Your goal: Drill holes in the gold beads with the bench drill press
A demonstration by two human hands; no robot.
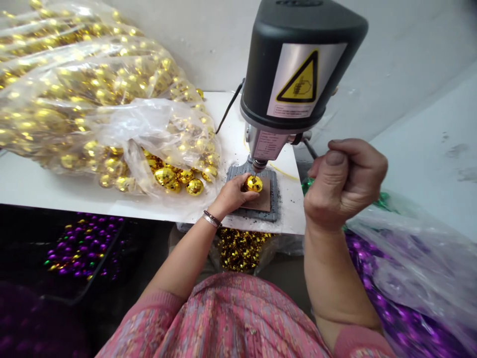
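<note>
Head view, gold ball (254, 184) between left hand's (235, 193) fingers and thumb

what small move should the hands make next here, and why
Probably ease the lever down slightly with the right hand, left fingertips clear of the bit. The right hand grips the lever, the left hand holds the faceted gold ball on the brown board, and the bit lines up with its top; whether it has pierced it, I cannot tell.

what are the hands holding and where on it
The left hand holds a gold ball by its side; the right hand grips the drill's lever near its end.
</note>
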